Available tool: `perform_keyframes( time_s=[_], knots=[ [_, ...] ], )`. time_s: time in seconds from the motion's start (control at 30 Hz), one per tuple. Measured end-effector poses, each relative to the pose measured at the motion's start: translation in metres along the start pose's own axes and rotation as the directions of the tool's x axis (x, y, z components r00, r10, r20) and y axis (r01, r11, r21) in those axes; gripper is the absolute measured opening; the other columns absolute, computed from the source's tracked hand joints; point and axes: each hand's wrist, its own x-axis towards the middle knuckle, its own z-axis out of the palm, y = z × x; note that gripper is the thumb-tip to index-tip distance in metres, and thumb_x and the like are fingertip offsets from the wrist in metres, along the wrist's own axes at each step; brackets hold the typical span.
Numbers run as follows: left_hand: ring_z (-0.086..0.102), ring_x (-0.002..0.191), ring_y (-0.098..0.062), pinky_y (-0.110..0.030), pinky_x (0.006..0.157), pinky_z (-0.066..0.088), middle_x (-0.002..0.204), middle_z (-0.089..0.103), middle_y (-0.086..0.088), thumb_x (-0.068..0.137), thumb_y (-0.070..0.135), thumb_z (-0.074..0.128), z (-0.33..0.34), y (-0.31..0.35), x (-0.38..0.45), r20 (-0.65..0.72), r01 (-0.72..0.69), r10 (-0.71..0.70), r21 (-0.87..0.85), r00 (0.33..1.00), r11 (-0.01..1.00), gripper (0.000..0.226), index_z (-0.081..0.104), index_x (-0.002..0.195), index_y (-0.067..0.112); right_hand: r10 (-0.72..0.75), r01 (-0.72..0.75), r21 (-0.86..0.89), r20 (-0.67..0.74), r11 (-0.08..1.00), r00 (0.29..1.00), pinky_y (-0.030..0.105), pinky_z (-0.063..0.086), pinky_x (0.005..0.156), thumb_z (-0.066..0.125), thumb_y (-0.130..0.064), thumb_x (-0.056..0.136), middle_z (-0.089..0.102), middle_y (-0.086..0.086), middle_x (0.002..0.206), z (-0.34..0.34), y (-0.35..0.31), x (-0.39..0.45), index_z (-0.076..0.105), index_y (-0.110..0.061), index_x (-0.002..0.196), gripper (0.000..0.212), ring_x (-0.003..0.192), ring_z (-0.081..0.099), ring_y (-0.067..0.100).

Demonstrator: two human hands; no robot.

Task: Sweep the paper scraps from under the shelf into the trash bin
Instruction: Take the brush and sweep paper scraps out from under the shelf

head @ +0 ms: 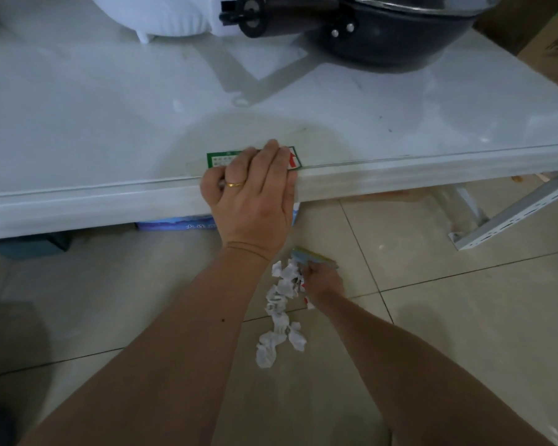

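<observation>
While I lean over the shelf: my left hand point(252, 194) has its grip curled over the front edge of the shelf point(94, 201), fingers on a green label point(218, 158).
Right hand: my right hand point(322, 280) is low at the floor point(448, 317), grip clamped on a small brush point(310, 257).
Paper scraps: the paper scraps point(282, 312) lie in a crumpled white trail on the tiles, touching the right hand.
Shelf top: a black pan point(384, 30) sits at the back.

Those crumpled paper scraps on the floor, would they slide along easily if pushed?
Probably: the paper scraps look crumpled and light, and the floor tile looks smooth. Being loose separate pieces, some may scatter or slip aside. The right hand beside them seems to hold a small tool, likely to help.
</observation>
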Motion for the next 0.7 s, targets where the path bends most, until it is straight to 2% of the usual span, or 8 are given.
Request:
perform_keyframes(
  time_s=[0.1, 0.2, 0.27, 0.33, 0.4, 0.53, 0.63, 0.7],
  knots=[
    [0.05, 0.102, -0.012, -0.029, 0.096, 0.018, 0.105, 0.074, 0.006, 0.1, 0.033, 0.035, -0.002, 0.0, 0.001, 0.014, 0.006, -0.006, 0.003, 1.0, 1.0, 0.04, 0.071, 0.105, 0.019, -0.08, 0.083, -0.071, 0.044, 0.994, 0.996, 0.036, 0.047, 0.094, 0.031, -0.034, 0.101, 0.064, 0.013, 0.125, 0.021, 0.002, -0.022, 0.058, -0.014, 0.126, 0.041, 0.116, 0.06, 0.031],
    [0.05, 0.101, -0.013, -0.032, 0.09, 0.026, 0.104, 0.074, 0.006, 0.1, 0.032, 0.036, -0.004, 0.0, 0.004, 0.012, -0.007, 0.007, -0.014, 1.0, 1.0, 0.037, 0.07, 0.104, 0.018, -0.118, 0.116, -0.036, -0.077, 0.993, 0.99, 0.031, 0.049, 0.078, 0.03, -0.033, 0.102, 0.07, 0.013, 0.108, 0.022, 0.015, -0.043, 0.063, -0.013, 0.113, 0.04, 0.102, 0.065, 0.03],
    [0.05, 0.101, -0.014, -0.034, 0.088, 0.028, 0.105, 0.074, 0.005, 0.099, 0.032, 0.037, -0.006, 0.0, 0.005, 0.019, -0.003, 0.003, -0.027, 1.0, 1.0, 0.035, 0.068, 0.105, 0.018, -0.071, 0.08, 0.041, -0.187, 0.996, 0.98, 0.028, 0.044, 0.072, 0.031, -0.031, 0.102, 0.071, 0.013, 0.104, 0.008, 0.028, -0.049, 0.063, -0.015, 0.118, 0.04, 0.098, 0.066, 0.029],
    [0.049, 0.101, -0.014, -0.034, 0.088, 0.028, 0.105, 0.074, 0.005, 0.099, 0.032, 0.037, -0.006, 0.0, 0.004, 0.027, -0.001, 0.002, -0.027, 1.0, 1.0, 0.036, 0.069, 0.105, 0.018, 0.023, -0.007, 0.062, -0.25, 0.998, 0.968, 0.03, 0.046, 0.076, 0.031, -0.03, 0.102, 0.07, 0.014, 0.108, -0.009, 0.048, -0.047, 0.06, -0.018, 0.124, 0.038, 0.1, 0.065, 0.031],
    [0.049, 0.102, -0.014, -0.034, 0.088, 0.028, 0.105, 0.074, 0.006, 0.099, 0.031, 0.036, -0.007, 0.0, 0.004, 0.035, 0.003, -0.002, -0.024, 0.999, 1.0, 0.037, 0.071, 0.104, 0.018, 0.132, -0.117, 0.069, -0.284, 0.991, 0.95, 0.035, 0.05, 0.081, 0.032, -0.03, 0.101, 0.069, 0.016, 0.109, -0.022, 0.071, -0.043, 0.062, -0.013, 0.118, 0.038, 0.101, 0.065, 0.034],
    [0.049, 0.102, -0.014, -0.034, 0.088, 0.028, 0.105, 0.074, 0.006, 0.099, 0.031, 0.037, -0.007, 0.0, 0.005, 0.033, 0.002, -0.002, -0.02, 0.999, 1.0, 0.037, 0.072, 0.103, 0.018, 0.247, -0.228, 0.105, -0.228, 0.968, 0.942, 0.037, 0.05, 0.084, 0.033, -0.028, 0.1, 0.068, 0.021, 0.111, -0.021, 0.089, -0.046, 0.065, -0.005, 0.112, 0.041, 0.103, 0.064, 0.036],
    [0.048, 0.102, -0.013, -0.034, 0.089, 0.027, 0.105, 0.074, 0.007, 0.099, 0.031, 0.035, -0.007, 0.0, 0.005, 0.04, 0.004, -0.003, -0.022, 0.999, 1.0, 0.04, 0.072, 0.103, 0.019, 0.215, -0.188, 0.167, -0.158, 0.968, 0.964, 0.035, 0.049, 0.086, 0.036, -0.028, 0.099, 0.067, 0.022, 0.114, -0.004, 0.072, -0.053, 0.066, -0.007, 0.114, 0.039, 0.106, 0.063, 0.035],
    [0.048, 0.102, -0.012, -0.034, 0.089, 0.027, 0.106, 0.074, 0.007, 0.1, 0.032, 0.033, -0.008, 0.0, 0.005, 0.044, 0.007, -0.006, -0.027, 0.999, 1.0, 0.041, 0.072, 0.103, 0.019, 0.151, -0.118, 0.214, -0.144, 0.97, 0.978, 0.032, 0.046, 0.077, 0.038, -0.028, 0.099, 0.07, 0.021, 0.107, 0.01, 0.054, -0.059, 0.069, -0.005, 0.108, 0.04, 0.101, 0.065, 0.034]
  ],
)
